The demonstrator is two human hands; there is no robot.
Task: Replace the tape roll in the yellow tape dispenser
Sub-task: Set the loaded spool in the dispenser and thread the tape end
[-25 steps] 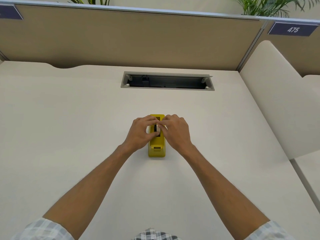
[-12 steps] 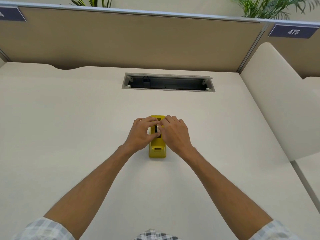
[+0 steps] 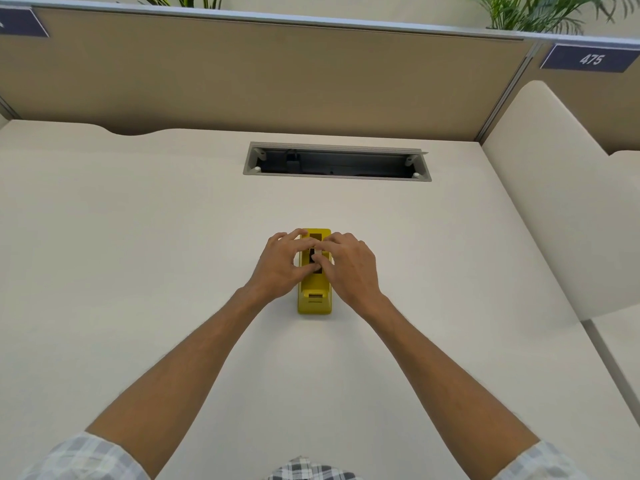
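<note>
Since a second ago our left hand point(image 3: 282, 263) and right hand point(image 3: 348, 263) stay pinched together on the roll point(image 3: 316, 255) in the yellow dispenser point(image 3: 314, 299), barely shifted, so seating likely continues.

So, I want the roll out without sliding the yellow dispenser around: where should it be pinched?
Judging by its pose, pinch the tape roll by its flat side faces, from above through the open slot of the yellow dispenser; the walls block side access.
</note>
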